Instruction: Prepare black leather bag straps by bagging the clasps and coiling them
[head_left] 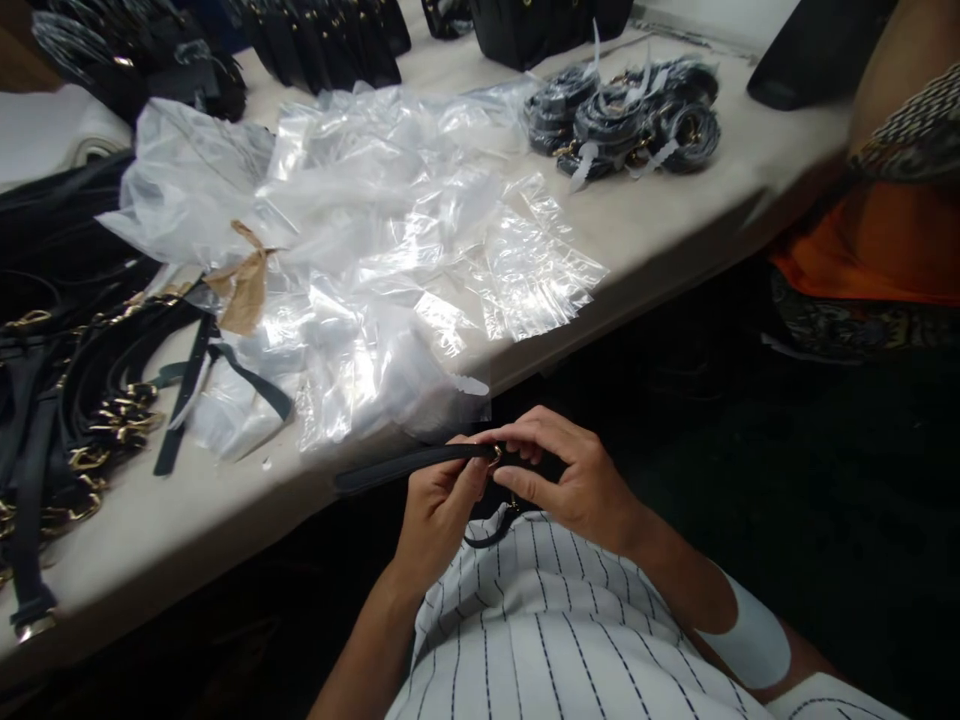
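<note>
Black leather strap (409, 466), narrow and flat with a small gold-coloured metal clasp (496, 456), is pinched at its clasp end between the left hand (435, 510) and right hand (574, 480), fingers of both pressed together on it just above a white pinstriped garment (555, 630). Beyond the grip, the strap's free end runs leftward below the edge of a pale table (675, 225). Farther beyond lie crumpled clear plastic bags (390, 250); a heap of black straps with gold fittings (67, 400) lies far left.

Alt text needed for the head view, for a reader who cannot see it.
Two bare hands, left hand and right hand, hold a black strap by its gold clasp just off the edge of a table. Clear plastic bags cover the table, with loose black straps at left and bundled straps behind.
</note>
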